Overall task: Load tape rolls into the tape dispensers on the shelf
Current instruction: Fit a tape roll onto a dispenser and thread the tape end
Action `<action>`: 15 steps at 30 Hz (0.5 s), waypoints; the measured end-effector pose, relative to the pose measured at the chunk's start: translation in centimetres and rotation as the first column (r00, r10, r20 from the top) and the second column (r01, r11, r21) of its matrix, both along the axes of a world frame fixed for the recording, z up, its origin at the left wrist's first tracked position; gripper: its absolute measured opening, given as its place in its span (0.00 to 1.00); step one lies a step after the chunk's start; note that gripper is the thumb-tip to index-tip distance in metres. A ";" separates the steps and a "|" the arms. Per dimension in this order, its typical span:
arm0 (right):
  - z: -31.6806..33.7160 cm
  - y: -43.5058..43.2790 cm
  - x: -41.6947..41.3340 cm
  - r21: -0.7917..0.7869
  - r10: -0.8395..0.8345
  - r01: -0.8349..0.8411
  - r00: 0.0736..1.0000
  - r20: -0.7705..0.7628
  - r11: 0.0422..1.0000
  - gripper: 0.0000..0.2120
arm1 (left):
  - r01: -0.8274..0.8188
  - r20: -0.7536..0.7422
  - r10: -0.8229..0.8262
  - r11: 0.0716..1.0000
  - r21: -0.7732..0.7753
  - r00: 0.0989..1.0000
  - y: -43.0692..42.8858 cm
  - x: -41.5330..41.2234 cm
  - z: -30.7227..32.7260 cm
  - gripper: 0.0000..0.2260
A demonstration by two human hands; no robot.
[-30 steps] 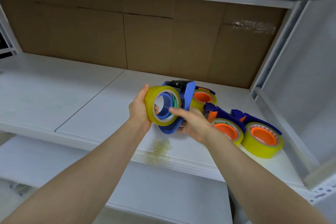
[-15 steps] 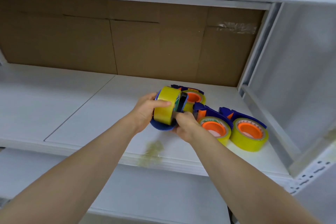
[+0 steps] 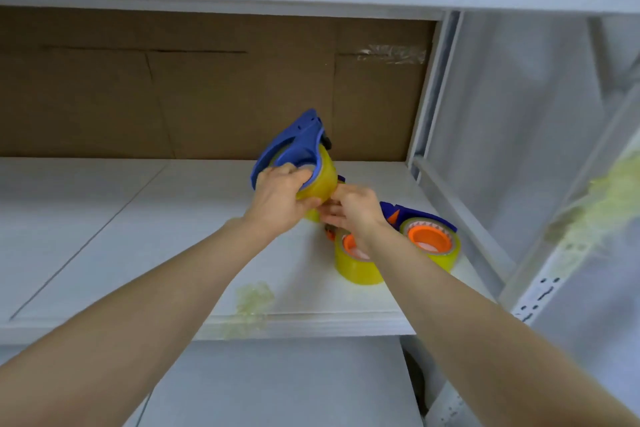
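White laminate shelf board, smooth, w/ one thin seam running front to back. Behind it a brown corrugated cardboard back panel, creased, w/ one strip of clear tape top right. White slotted metal upright on the right, and a lower white shelf underneath.

Scraps x2: crumpled yellowish tape scrap on the board's front edge, and a blurred yellowish scrap up the upright.

Dispensers, 3 seen:
- 1 blue plastic tape dispenser, held above the board w/ nose up. A yellow-tinted clear tape roll sits on its hub.
- 2 lying flat at right w/ orange toothed hubs. The near loaded dispenser is partly behind the right forearm. The far loaded dispenser is just beside it.

Left hand grips the held dispenser's rim & roll, fingers curled. Right hand has fingertips curled onto the roll's lower edge, pinching there.
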State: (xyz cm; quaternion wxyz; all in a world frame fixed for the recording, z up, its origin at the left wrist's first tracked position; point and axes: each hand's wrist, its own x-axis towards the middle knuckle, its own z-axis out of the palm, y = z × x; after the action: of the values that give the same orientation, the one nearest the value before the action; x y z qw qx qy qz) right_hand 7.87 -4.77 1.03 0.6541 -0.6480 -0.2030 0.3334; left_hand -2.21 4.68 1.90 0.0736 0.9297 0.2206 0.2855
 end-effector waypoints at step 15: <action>-1.3 -8.3 11.2 0.042 -0.441 0.450 0.848 0.293 0.892 0.14 | 0.187 -0.507 -0.135 0.981 0.054 0.852 -4.1 18.4 2.1 0.17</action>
State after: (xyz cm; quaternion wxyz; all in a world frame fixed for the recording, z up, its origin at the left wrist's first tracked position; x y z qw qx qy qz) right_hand 19.04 -13.09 -0.32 0.6667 -0.7286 -0.1378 0.0751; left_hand 16.16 0.55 4.05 -0.0099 0.9896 0.1386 0.0383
